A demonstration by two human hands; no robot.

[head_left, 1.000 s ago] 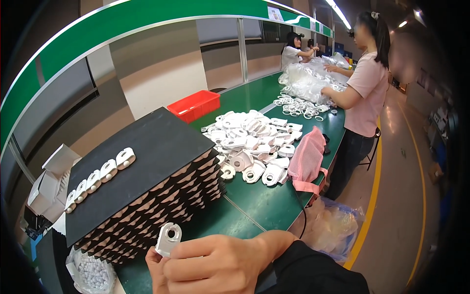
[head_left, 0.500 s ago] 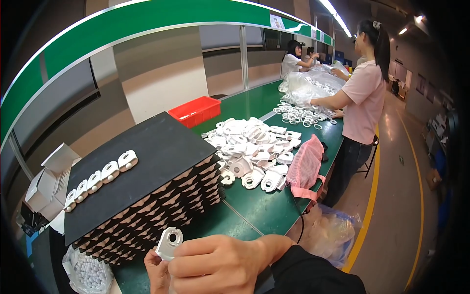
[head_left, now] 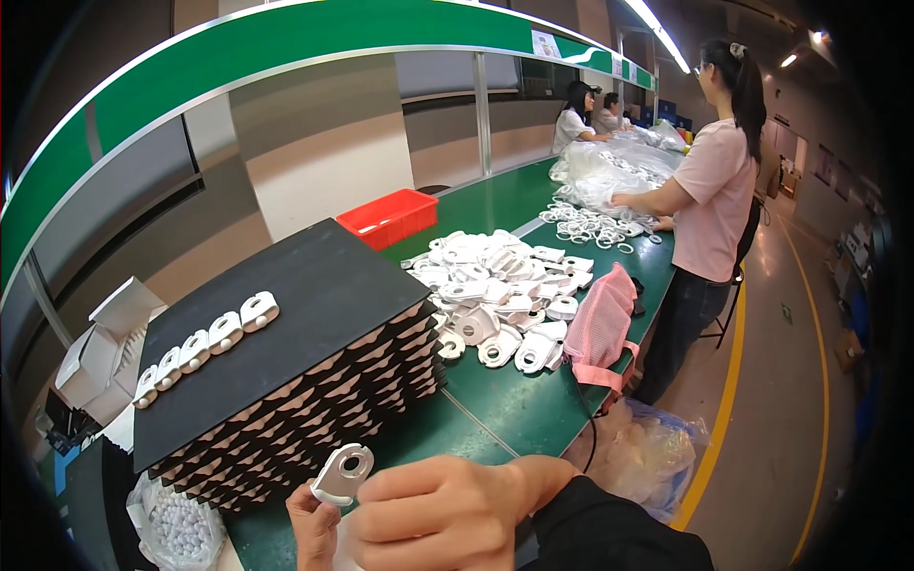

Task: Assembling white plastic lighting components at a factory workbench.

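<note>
Low in the head view, my left hand pinches a white plastic part with a rounded end and a round hole, held up and tilted. My right hand is just beside it, its fingers curled; its fingertips are hidden, so I cannot make out what they grip. Beyond my hands rises a stack of black sheets with pale pieces showing between the layers. On the top sheet lies a row of several similar white parts, each with a small white ball at its edge.
A heap of white parts covers the green table, with a pink mesh bag beside it. Behind stands a red bin. A bag of white balls is at lower left. A co-worker stands at the right edge.
The white part in my left hand has turned and leans more to the right. My right hand has stayed close beside it. The whole view has shifted slightly.
</note>
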